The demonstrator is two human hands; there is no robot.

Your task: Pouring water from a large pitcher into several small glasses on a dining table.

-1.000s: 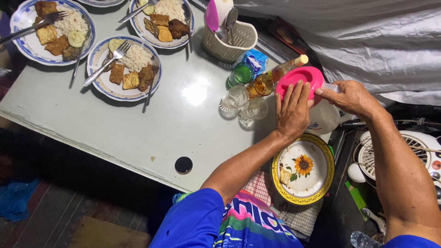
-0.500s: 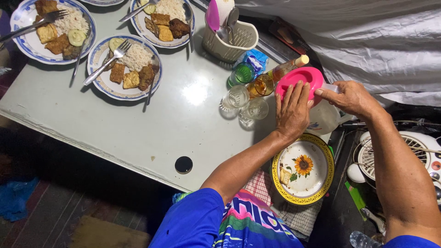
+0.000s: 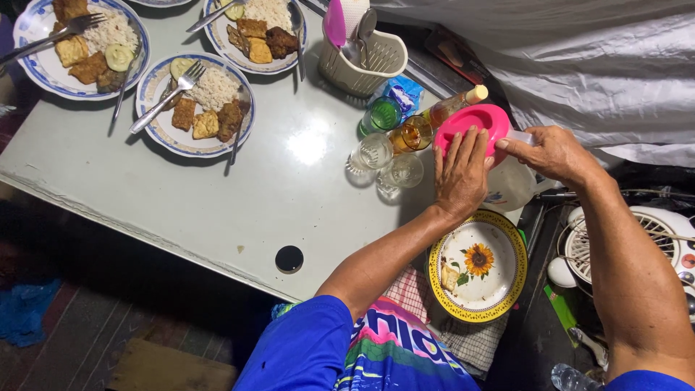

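My left hand (image 3: 461,172) rests flat on the pink lid (image 3: 472,124) of a white plastic jug (image 3: 508,185) at the table's right edge. My right hand (image 3: 552,153) grips the jug's handle near the lid. Just left of the jug stand three clear glasses (image 3: 376,150), one with amber liquid (image 3: 415,133), and a bottle (image 3: 452,106) lies behind them. A yellow-rimmed plate with a sunflower (image 3: 478,265) sits below my left wrist.
Three plates of rice and fried food with forks (image 3: 194,103) sit at the far left of the white table (image 3: 239,195). A beige utensil holder (image 3: 362,58) stands at the back. A white fan (image 3: 655,232) lies to the right, a grey cloth behind.
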